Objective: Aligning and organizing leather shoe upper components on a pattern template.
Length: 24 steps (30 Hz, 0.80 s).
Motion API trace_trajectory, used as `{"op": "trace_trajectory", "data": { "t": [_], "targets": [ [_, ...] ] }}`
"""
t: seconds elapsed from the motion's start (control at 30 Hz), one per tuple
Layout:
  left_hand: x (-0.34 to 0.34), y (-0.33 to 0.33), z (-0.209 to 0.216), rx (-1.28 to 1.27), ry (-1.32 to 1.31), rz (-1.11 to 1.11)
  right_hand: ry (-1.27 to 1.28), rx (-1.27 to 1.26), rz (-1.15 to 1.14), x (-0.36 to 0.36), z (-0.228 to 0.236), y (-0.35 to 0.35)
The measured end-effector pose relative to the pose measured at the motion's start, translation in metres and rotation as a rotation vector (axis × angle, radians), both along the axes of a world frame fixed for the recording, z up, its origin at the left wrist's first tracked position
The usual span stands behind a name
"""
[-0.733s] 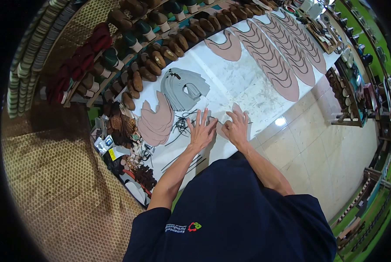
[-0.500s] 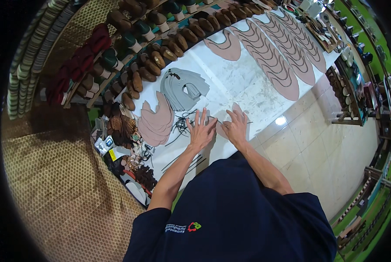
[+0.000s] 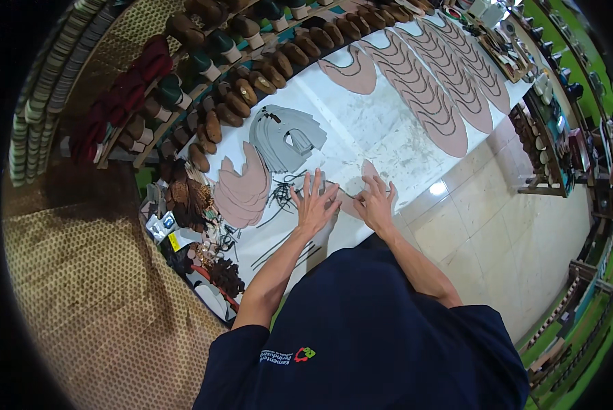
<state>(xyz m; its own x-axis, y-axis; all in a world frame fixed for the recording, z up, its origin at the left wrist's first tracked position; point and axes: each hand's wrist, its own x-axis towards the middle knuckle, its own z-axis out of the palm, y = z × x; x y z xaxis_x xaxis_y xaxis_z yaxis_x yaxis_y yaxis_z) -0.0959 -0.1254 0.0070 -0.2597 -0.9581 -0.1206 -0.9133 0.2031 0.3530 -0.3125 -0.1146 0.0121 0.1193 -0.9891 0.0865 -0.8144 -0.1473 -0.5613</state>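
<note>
My left hand [image 3: 314, 206] lies palm down with its fingers spread over the near part of a curved pink shoe-upper piece. Between my hands and beyond the right one, parts of that pink piece [image 3: 368, 167] show. My right hand [image 3: 376, 206] is bent at the piece's edge, thumb and forefinger pinched on a thin dark strip [image 3: 346, 193]; most of the strip is hidden. Left of my left hand is a tangle of dark strips [image 3: 282, 196]. Beside it are overlapping pink pieces [image 3: 241, 195] and a fanned stack of grey curved pieces [image 3: 272, 140].
Long rows of overlapping pink pieces with dark edging [image 3: 422, 102] cover the far right of the white table [image 3: 351, 140]. Brown wooden shoe lasts [image 3: 279, 68] line the far edge. Scraps [image 3: 214, 260] heap at the left end. A shoe rack [image 3: 545, 150] stands right of the tiled floor.
My right hand has shifted slightly, its other fingers lifting and spreading while thumb and forefinger stay pinched. My left hand stays almost in place.
</note>
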Motion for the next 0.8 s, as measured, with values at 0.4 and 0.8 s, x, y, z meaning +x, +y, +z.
{"op": "trace_trajectory", "data": {
  "t": [0.4,0.8],
  "targets": [
    [0.0,0.001,0.002,-0.012,-0.034,0.004,-0.026,0.046,-0.013,0.012,0.011,0.007],
    [0.006,-0.003,0.003,-0.086,-0.157,-0.174,0.022,0.032,0.009,0.014,0.002,0.006]
  ]
}}
